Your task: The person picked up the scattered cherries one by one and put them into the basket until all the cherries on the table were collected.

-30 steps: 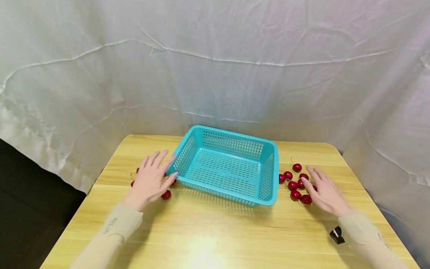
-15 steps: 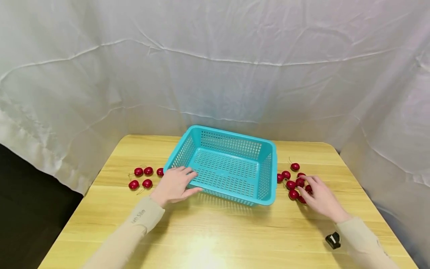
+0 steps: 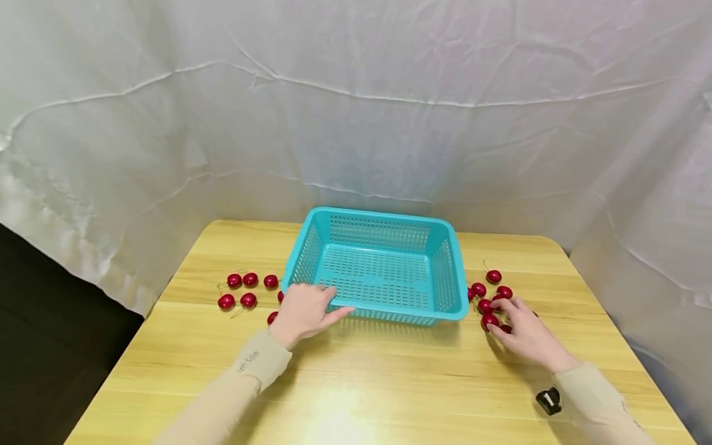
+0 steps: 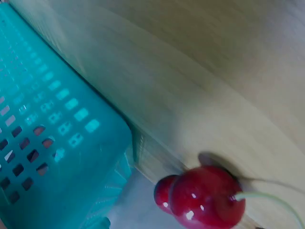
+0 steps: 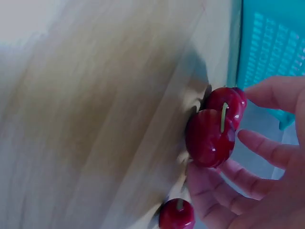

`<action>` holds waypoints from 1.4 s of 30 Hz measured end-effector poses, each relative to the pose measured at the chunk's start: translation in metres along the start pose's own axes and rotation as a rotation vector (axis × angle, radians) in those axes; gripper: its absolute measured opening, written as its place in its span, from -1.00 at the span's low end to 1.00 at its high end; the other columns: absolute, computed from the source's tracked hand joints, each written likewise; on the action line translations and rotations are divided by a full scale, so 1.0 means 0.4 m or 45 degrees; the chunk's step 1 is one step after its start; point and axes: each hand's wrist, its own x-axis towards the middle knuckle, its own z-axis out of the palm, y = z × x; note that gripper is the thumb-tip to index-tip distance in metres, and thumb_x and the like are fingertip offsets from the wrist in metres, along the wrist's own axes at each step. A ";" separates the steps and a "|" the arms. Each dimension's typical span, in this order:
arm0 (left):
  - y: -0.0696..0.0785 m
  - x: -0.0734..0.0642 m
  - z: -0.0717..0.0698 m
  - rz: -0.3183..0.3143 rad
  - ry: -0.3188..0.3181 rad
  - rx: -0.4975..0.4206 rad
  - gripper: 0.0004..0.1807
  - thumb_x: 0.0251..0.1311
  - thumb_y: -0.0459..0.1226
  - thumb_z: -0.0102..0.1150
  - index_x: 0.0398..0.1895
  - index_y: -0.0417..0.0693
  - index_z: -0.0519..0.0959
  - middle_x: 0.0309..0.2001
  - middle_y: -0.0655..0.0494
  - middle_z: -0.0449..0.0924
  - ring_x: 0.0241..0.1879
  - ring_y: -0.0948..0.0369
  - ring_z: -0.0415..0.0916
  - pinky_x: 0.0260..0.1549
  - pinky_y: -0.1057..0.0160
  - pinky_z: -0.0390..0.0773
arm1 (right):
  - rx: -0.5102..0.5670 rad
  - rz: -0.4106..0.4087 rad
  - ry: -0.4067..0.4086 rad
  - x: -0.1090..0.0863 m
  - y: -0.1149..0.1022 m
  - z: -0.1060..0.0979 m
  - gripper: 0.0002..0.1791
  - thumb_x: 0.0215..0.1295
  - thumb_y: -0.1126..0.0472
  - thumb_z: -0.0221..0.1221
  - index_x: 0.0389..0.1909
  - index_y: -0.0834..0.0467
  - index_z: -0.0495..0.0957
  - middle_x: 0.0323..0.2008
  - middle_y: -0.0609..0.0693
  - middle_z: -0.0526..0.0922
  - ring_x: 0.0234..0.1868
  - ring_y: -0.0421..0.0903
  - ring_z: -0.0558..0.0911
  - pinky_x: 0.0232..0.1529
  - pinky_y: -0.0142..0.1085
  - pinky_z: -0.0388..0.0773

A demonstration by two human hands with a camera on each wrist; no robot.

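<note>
A turquoise perforated basket (image 3: 374,309) stands at the table's middle, its inside bare. My left hand (image 3: 303,311) grips its near-left rim, fingers over the edge and thumb along the outer front wall. Several red cherries (image 3: 248,301) lie left of that hand; two show close up, one with a green stem (image 4: 209,196). My right hand (image 3: 528,337) reaches over the right-hand cherries (image 3: 489,322), thumb and fingers spread around one. In the right wrist view, the thumb touches the rear of two adjoining cherries (image 5: 209,138), with other fingertips close by; no firm pinch shows.
The wooden table (image 3: 378,377) has rounded far corners. A pale cloth (image 3: 389,142) hangs close behind it and at the sides. One cherry (image 3: 493,276) lies apart beyond the right group. A small black item (image 3: 549,400) sits beside the right cuff.
My left hand has moved right from above the left cherries to the basket rim. The basket has turned slightly, its front right corner shifting away. My right fingers have bent around the cherries.
</note>
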 end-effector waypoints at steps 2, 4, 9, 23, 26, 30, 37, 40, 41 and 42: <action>0.009 0.003 0.002 -0.024 0.007 0.020 -0.43 0.08 0.31 0.25 -0.67 0.12 0.34 -0.73 0.32 -0.07 -0.75 0.36 -0.07 -0.78 0.45 -0.14 | 0.002 0.020 -0.040 -0.006 -0.005 -0.001 -0.58 0.17 0.25 0.36 0.02 0.28 0.51 -0.13 0.23 0.54 -0.24 -0.01 0.57 -0.30 -0.14 0.58; 0.014 0.005 0.004 -0.039 0.002 0.035 -0.42 0.09 0.33 0.22 -0.68 0.12 0.36 -0.73 0.31 -0.12 -0.74 0.36 -0.11 -0.78 0.45 -0.14 | 0.000 0.031 -0.067 -0.012 -0.006 -0.001 -0.57 0.13 0.26 0.38 -0.01 0.28 0.49 -0.10 0.26 0.54 -0.24 0.01 0.57 -0.29 -0.10 0.61; 0.018 0.008 0.003 -0.077 -0.038 0.067 -0.38 0.12 0.40 0.12 -0.69 0.13 0.39 -0.75 0.31 -0.20 -0.73 0.36 -0.19 -0.80 0.43 -0.15 | -0.016 0.034 -0.093 -0.018 -0.007 0.003 -0.59 0.06 0.32 0.38 -0.07 0.28 0.49 -0.12 0.23 0.55 -0.24 0.00 0.57 -0.26 -0.08 0.64; 0.001 0.004 0.004 -0.067 0.017 0.055 -0.34 0.05 0.38 0.21 -0.76 0.13 0.23 -0.77 0.31 -0.23 -0.72 0.37 -0.27 -0.79 0.43 -0.23 | -0.014 0.039 -0.067 0.005 -0.023 -0.006 -0.77 0.04 0.39 0.28 -0.22 0.28 0.60 -0.32 0.05 0.65 -0.44 -0.19 0.44 -0.42 -0.36 0.41; 0.000 0.002 0.008 -0.053 0.037 0.050 -0.31 0.06 0.38 0.18 -0.76 0.14 0.16 -0.77 0.31 -0.23 -0.71 0.37 -0.28 -0.78 0.43 -0.24 | 0.004 0.038 -0.048 0.014 -0.029 -0.015 -0.81 0.04 0.39 0.25 -0.26 0.25 0.60 -0.45 -0.03 0.58 -0.51 -0.23 0.34 -0.49 -0.40 0.28; -0.003 0.000 0.014 -0.041 0.049 0.060 -0.30 0.07 0.40 0.15 -0.76 0.15 0.11 -0.77 0.32 -0.24 -0.71 0.38 -0.30 -0.77 0.43 -0.26 | 0.012 0.020 -0.007 0.032 -0.047 -0.033 -0.84 0.04 0.39 0.23 -0.31 0.23 0.60 -0.54 -0.08 0.51 -0.55 -0.25 0.30 -0.51 -0.41 0.25; -0.011 -0.005 0.027 -0.004 0.089 0.054 -0.28 0.28 0.46 -0.30 -0.75 0.16 0.03 -0.76 0.32 -0.24 -0.69 0.38 -0.32 -0.76 0.44 -0.29 | 0.061 -0.003 0.000 0.067 -0.086 -0.077 -0.90 0.10 0.40 0.22 -0.33 0.23 0.58 -0.63 -0.13 0.38 -0.64 -0.35 0.19 -0.58 -0.44 0.18; -0.011 -0.005 0.031 0.011 0.100 0.050 -0.27 0.30 0.47 -0.39 -0.75 0.16 0.04 -0.76 0.32 -0.25 -0.69 0.38 -0.33 -0.75 0.44 -0.30 | 0.098 -0.009 0.011 0.086 -0.109 -0.101 -0.92 0.12 0.40 0.20 -0.35 0.21 0.58 -0.66 -0.15 0.33 -0.66 -0.37 0.17 -0.60 -0.45 0.15; -0.011 -0.005 0.031 0.012 0.097 0.051 -0.28 0.29 0.46 -0.33 -0.75 0.15 0.04 -0.76 0.32 -0.25 -0.70 0.38 -0.33 -0.75 0.44 -0.30 | 0.104 -0.012 0.019 0.094 -0.117 -0.109 -0.92 0.12 0.40 0.20 -0.36 0.20 0.58 -0.66 -0.14 0.33 -0.66 -0.36 0.18 -0.60 -0.44 0.16; -0.010 -0.004 0.031 0.012 0.093 0.053 -0.28 0.27 0.45 -0.23 -0.76 0.15 0.06 -0.76 0.32 -0.25 -0.70 0.38 -0.33 -0.76 0.44 -0.30 | 0.107 -0.018 0.026 0.102 -0.125 -0.117 -0.92 0.12 0.40 0.20 -0.36 0.20 0.57 -0.64 -0.13 0.36 -0.65 -0.35 0.20 -0.59 -0.44 0.17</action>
